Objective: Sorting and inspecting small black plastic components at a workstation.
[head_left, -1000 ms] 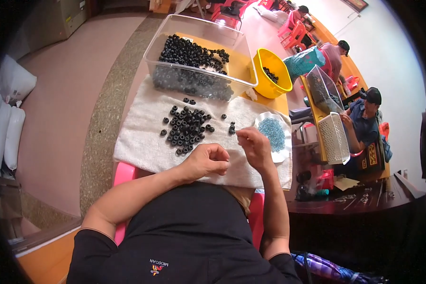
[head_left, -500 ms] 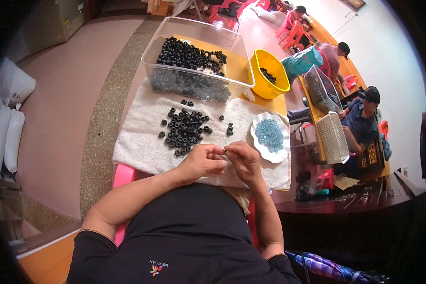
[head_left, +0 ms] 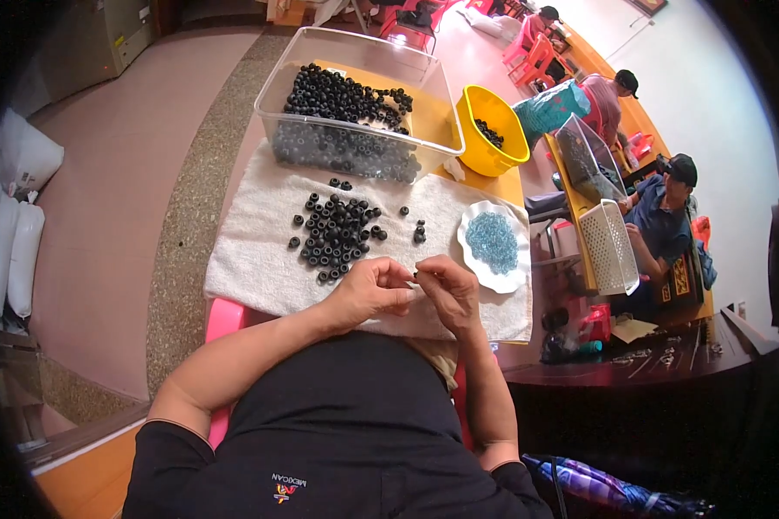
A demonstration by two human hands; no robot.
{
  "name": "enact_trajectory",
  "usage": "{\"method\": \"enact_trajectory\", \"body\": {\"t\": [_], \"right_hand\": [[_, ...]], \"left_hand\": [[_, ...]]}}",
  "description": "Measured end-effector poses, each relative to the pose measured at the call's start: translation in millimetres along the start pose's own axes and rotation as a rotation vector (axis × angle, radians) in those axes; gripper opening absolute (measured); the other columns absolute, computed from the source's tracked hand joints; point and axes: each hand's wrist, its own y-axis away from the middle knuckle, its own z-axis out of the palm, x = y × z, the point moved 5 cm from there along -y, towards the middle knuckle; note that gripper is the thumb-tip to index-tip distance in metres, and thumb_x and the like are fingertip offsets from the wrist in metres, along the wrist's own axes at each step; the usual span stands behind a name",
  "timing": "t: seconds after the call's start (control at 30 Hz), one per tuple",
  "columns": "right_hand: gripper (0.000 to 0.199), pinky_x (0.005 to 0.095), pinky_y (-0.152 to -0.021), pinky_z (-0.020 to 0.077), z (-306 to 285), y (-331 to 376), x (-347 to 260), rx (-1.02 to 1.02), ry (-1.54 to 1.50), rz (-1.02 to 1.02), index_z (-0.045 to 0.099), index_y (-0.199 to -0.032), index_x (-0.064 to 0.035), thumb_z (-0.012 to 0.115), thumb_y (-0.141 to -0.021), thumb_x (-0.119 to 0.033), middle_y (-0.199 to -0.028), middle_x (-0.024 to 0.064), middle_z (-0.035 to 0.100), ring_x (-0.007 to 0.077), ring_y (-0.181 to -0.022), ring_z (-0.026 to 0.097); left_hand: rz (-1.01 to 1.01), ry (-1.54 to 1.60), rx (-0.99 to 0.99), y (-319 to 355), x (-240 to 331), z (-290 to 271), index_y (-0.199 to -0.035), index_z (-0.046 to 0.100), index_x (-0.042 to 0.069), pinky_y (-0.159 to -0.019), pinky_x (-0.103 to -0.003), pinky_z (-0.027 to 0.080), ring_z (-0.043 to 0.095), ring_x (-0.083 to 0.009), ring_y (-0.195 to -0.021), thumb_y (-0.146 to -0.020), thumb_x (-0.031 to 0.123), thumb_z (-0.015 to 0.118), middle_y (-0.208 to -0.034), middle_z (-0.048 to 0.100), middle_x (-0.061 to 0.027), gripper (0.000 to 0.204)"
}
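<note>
My right hand (head_left: 450, 292) pinches a small dark bead (head_left: 416, 275) between thumb and fingertips; most of it is hidden. Beside it, my left hand (head_left: 374, 290) is half curled, its thumb apart from its fingers and its fingertips close to that piece. I make out nothing between its own thumb and fingers. Just beyond my hands, a loose pile of round black beads (head_left: 336, 229) with holes lies on a white towel (head_left: 249, 251). A few single beads (head_left: 420, 232) lie right of the pile. Small clear bluish pieces (head_left: 492, 242) fill a white scalloped dish (head_left: 521, 275) by my right hand.
Behind the towel stands a clear plastic bin (head_left: 355, 130) with many black beads. A yellow basin (head_left: 502, 160) with some beads is to its right. Farther right, people sit at tables near a white perforated basket (head_left: 608, 251). White sacks (head_left: 16, 251) stand at left.
The fingertips of my two hands have drawn slightly apart, and the dark piece at my right fingertips shows more. The beads, dish and bins lie as before; the view has shifted slightly.
</note>
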Motion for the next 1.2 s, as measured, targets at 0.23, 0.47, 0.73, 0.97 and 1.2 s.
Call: {"method": "enact_trajectory", "body": {"t": [0.23,0.47,0.73,0.97,1.2], "right_hand": [[0.013,0.0263,-0.075,0.0530,-5.2,-0.9,13.5,-0.093,-0.230,0.253,0.059,-0.105,0.0002,0.063,-0.093,-0.005,-0.093,0.0043,0.064,0.0112,-0.082,0.062],[0.021,0.0234,-0.073,0.0511,-1.3,-0.3,12.8,-0.196,-0.461,0.275,0.056,-0.105,-0.0022,0.069,-0.091,-0.009,-0.093,0.0044,0.065,0.0105,-0.082,0.062],[0.025,0.0229,-0.072,0.0507,0.3,1.3,10.4,-0.229,-0.512,0.334,0.056,-0.104,-0.0024,0.073,-0.088,-0.012,-0.092,0.0042,0.065,0.0101,-0.082,0.062],[0.023,0.0237,-0.072,0.0521,1.6,1.7,11.3,-0.192,-0.527,0.320,0.057,-0.101,-0.0013,0.074,-0.087,-0.009,-0.091,0.0058,0.066,0.0111,-0.080,0.063],[0.020,0.0228,-0.074,0.0511,0.0,3.4,9.4,-0.226,-0.480,0.336,0.058,-0.099,-0.0015,0.073,-0.087,-0.007,-0.091,0.0042,0.065,0.0097,-0.082,0.062]], "left_hand": [[0.029,-0.005,-0.008,0.0,0.7,0.9,-0.106,0.063,-0.001,-0.073,-0.027,0.056,0.065,-0.0123,-0.079,-0.090,0.008,0.068,-0.091,0.068,-0.0059,0.019],[0.044,-0.064,-0.007,-1.5,-0.1,-0.4,-0.105,0.066,-0.003,-0.074,-0.027,0.056,0.067,-0.0129,-0.080,-0.090,0.005,0.067,-0.093,0.070,-0.0081,0.018],[0.025,-0.101,0.010,0.9,0.4,1.7,-0.104,0.068,-0.005,-0.074,-0.027,0.056,0.066,-0.0129,-0.080,-0.089,0.004,0.067,-0.090,0.071,-0.0091,0.017],[0.053,-0.086,0.011,1.6,2.8,3.6,-0.098,0.067,-0.004,-0.070,-0.024,0.054,0.065,-0.0114,-0.076,-0.089,0.003,0.067,-0.088,0.070,-0.0079,0.011],[0.068,-0.120,0.036,1.2,1.7,4.7,-0.091,0.064,-0.002,-0.068,-0.025,0.054,0.065,-0.0114,-0.076,-0.087,0.000,0.068,-0.085,0.068,-0.0063,0.006]]}}
